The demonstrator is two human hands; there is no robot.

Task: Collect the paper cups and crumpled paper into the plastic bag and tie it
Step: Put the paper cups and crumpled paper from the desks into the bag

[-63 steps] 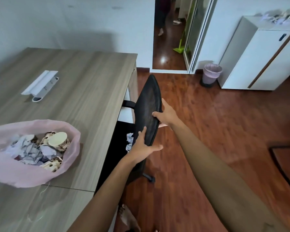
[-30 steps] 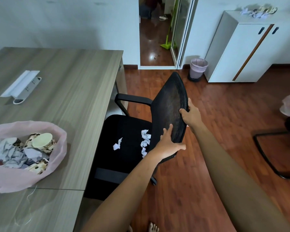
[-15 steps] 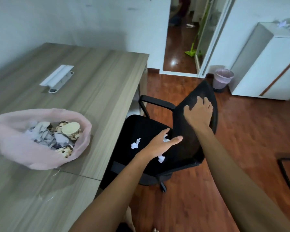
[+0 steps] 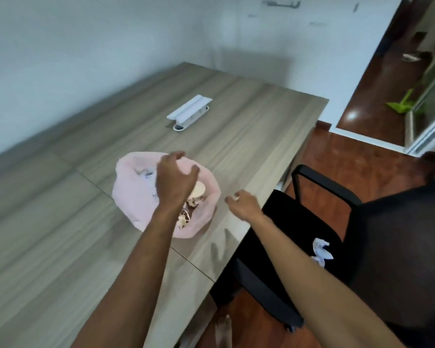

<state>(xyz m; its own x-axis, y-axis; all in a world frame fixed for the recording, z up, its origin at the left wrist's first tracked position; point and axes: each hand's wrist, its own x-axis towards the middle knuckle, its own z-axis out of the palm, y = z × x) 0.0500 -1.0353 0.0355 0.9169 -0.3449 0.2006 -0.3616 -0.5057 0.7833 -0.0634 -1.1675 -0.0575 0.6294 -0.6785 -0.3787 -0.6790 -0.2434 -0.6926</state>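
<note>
An open pink plastic bag (image 4: 133,197) lies on the wooden desk (image 4: 236,136). Inside it are spotted paper cups (image 4: 198,190) and crumpled paper (image 4: 146,173). My left hand (image 4: 173,179) hovers over the bag's mouth with its fingers apart and hides part of the contents. My right hand (image 4: 242,204) is just right of the bag, above the desk's edge, fingers curled; a small pale speck shows at its fingertips, too blurred to tell what it is. More crumpled paper (image 4: 322,249) lies on the seat of the black office chair (image 4: 399,234).
A white cable box (image 4: 190,111) sits further back on the desk. The chair stands against the desk's right side, its armrest (image 4: 322,179) near the edge. Red wooden floor lies beyond it. A doorway with a green dustpan (image 4: 399,105) is at the far right.
Both hands left the chair and swung left to the bag on the desk. My view turned left with them; the chair now sits at the right edge.
</note>
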